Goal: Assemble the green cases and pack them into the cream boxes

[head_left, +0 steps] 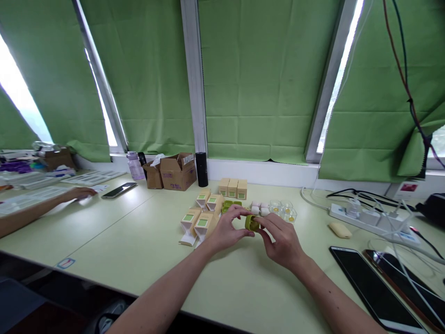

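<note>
A small olive-green hollow cup (251, 223) is held above the table, its open end turned towards me. My left hand (227, 230) pinches it from the left with thumb and fingers. From the right, my right hand (282, 240) closes on it too, fingertips at its rim. Just behind are more olive-green pieces (232, 204), partly hidden by my left hand. White and pale pink short cylinders (259, 208) stand in a group beside several clear cups with yellow centres (283, 209). Left of my hands lie several tan cartons with open flaps (201, 218), green squares on them.
Three closed tan boxes (232, 188) stand behind. Further back are a brown cardboard box (178, 171), a black cylinder (201, 170) and a purple bottle (135, 166). A power strip (371, 222), cables and tablets (373, 287) lie right. Another person's hand (81, 193) rests left near a phone (119, 190).
</note>
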`<state>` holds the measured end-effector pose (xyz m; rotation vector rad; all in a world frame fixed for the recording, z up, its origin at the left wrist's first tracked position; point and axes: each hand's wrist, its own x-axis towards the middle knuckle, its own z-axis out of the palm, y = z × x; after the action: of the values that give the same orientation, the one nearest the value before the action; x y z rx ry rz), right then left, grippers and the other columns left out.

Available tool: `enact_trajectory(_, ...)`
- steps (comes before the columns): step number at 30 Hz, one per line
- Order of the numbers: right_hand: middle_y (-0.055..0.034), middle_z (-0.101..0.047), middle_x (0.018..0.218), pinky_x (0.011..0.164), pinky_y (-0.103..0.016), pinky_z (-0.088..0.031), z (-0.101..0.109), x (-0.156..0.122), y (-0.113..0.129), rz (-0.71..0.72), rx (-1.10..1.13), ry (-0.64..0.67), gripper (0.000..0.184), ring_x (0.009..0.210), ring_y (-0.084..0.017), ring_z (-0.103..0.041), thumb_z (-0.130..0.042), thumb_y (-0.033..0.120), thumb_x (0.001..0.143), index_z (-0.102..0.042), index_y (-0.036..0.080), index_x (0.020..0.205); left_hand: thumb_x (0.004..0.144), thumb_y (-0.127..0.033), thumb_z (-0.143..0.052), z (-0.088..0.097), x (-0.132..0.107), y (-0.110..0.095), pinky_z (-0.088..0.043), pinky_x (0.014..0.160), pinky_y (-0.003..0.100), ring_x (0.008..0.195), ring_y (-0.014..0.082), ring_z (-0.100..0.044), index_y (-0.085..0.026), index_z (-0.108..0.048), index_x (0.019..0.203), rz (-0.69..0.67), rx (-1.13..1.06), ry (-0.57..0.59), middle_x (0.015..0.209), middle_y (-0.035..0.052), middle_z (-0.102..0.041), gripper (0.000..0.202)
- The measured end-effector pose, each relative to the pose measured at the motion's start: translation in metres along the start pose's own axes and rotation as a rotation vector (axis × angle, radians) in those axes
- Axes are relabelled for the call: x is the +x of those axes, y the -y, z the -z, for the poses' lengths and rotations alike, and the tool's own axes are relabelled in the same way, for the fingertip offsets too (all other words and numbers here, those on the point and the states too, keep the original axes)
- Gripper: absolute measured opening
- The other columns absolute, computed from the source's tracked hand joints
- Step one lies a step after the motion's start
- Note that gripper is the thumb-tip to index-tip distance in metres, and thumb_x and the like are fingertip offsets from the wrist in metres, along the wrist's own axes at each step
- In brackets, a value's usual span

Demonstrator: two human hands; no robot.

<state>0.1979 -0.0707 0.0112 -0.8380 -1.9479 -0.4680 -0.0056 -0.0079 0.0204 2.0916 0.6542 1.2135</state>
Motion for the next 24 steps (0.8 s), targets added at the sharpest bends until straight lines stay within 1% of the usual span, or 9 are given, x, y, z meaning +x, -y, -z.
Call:
enact_trajectory(3, -0.0137, -0.069, 0.114, 0.073, -0.04, -0.062, 0.001, -0.002, 0.0, -0.046, 0.001, 0.009, 0.046, 0.103, -0.028, -0.067, -0.055, 0.011, 0.092, -0.056, 0.023, 0.137, 0.068, -0.023, -0.093, 0.005, 0.0, -0.002, -0.051, 0.093, 0.039, 0.107, 0.0236, -0.061, -0.027, -0.074, 0.115, 0.039, 0.057, -0.026, 0.113, 0.0067, -0.064, 0.051)
enact_trajectory(5, -0.0161, -0.065, 0.129, 0.076, -0.042, -0.065, 0.0, -0.004, 0.001, -0.091, -0.001, 0.051, 0.056, 0.118, -0.032, -0.064, -0.055, 0.013, 0.092, -0.049, 0.023, 0.146, 0.069, -0.025, -0.092, 0.007, -0.001, -0.003, -0.05, 0.096, 0.041, 0.111, 0.0248, -0.06, -0.027, -0.074, 0.116, 0.049, 0.102, -0.027, 0.116, 0.0072, -0.063, 0.05)
enact_trajectory(7, -0.0161, -0.061, 0.137, 0.077, -0.043, -0.067, -0.003, -0.005, 0.002, -0.124, 0.007, 0.101, 0.063, 0.126, -0.033, -0.061, -0.054, 0.013, 0.092, -0.042, 0.023, 0.153, 0.068, -0.027, -0.093, 0.008, -0.001, -0.003, -0.05, 0.098, 0.042, 0.113, 0.0255, -0.06, -0.027, -0.074, 0.116, 0.049, 0.138, -0.022, 0.116, 0.0075, -0.062, 0.051)
enact_trajectory(9, -0.0152, -0.061, 0.138, 0.079, -0.042, -0.068, -0.007, -0.007, 0.002, -0.138, 0.024, 0.129, 0.064, 0.126, -0.032, -0.061, -0.054, 0.012, 0.093, -0.04, 0.024, 0.155, 0.068, -0.029, -0.094, 0.006, -0.002, -0.002, -0.05, 0.099, 0.043, 0.114, 0.026, -0.059, -0.026, -0.074, 0.116, 0.027, 0.17, -0.014, 0.116, 0.0073, -0.063, 0.052)
enact_trajectory(13, -0.0153, -0.061, 0.135, 0.084, -0.045, -0.068, -0.013, -0.01, -0.001, -0.151, 0.076, 0.121, 0.061, 0.122, -0.03, -0.062, -0.053, 0.011, 0.095, -0.042, 0.025, 0.154, 0.069, -0.036, -0.094, 0.001, -0.004, 0.0, -0.051, 0.1, 0.043, 0.115, 0.0268, -0.058, -0.026, -0.073, 0.118, -0.059, 0.227, -0.004, 0.112, 0.0067, -0.066, 0.054)
enact_trajectory(18, -0.0148, -0.06, 0.132, 0.088, -0.047, -0.068, -0.015, -0.008, -0.002, -0.192, 0.174, 0.034, 0.056, 0.121, -0.03, -0.063, -0.054, 0.012, 0.096, -0.048, 0.028, 0.15, 0.07, -0.039, -0.093, -0.001, -0.005, 0.0, -0.052, 0.096, 0.042, 0.113, 0.0259, -0.061, -0.027, -0.063, 0.135, -0.048, 0.189, -0.043, 0.117, 0.0077, -0.067, 0.072)
enact_trajectory(20, -0.0143, -0.059, 0.133, 0.088, -0.046, -0.069, -0.014, -0.006, 0.0, -0.223, 0.217, -0.019, 0.054, 0.121, -0.03, -0.063, -0.055, 0.013, 0.097, -0.051, 0.029, 0.148, 0.082, -0.038, -0.083, 0.001, -0.004, -0.001, -0.052, 0.093, 0.04, 0.11, 0.0251, -0.063, -0.026, -0.061, 0.135, -0.021, 0.164, -0.059, 0.117, 0.0086, -0.069, 0.059)
enact_trajectory(22, -0.0136, -0.059, 0.133, 0.089, -0.046, -0.069, -0.013, -0.005, 0.002, -0.254, 0.251, -0.068, 0.052, 0.121, -0.03, -0.063, -0.056, 0.014, 0.096, -0.053, 0.03, 0.146, 0.093, -0.036, -0.07, 0.002, -0.004, -0.003, -0.053, 0.085, 0.037, 0.103, 0.0232, -0.066, -0.023, -0.066, 0.124, 0.017, 0.147, -0.076, 0.11, 0.0085, -0.072, 0.034)
enact_trajectory(24, -0.0131, -0.058, 0.132, 0.09, -0.047, -0.069, -0.013, -0.004, 0.004, -0.277, 0.279, -0.099, 0.052, 0.121, -0.03, -0.063, -0.056, 0.014, 0.096, -0.054, 0.03, 0.145, 0.097, -0.035, -0.062, 0.001, -0.004, -0.005, -0.051, 0.076, 0.032, 0.091, 0.0207, -0.067, -0.021, -0.069, 0.109, 0.063, 0.13, -0.076, 0.098, 0.0069, -0.073, 0.02)
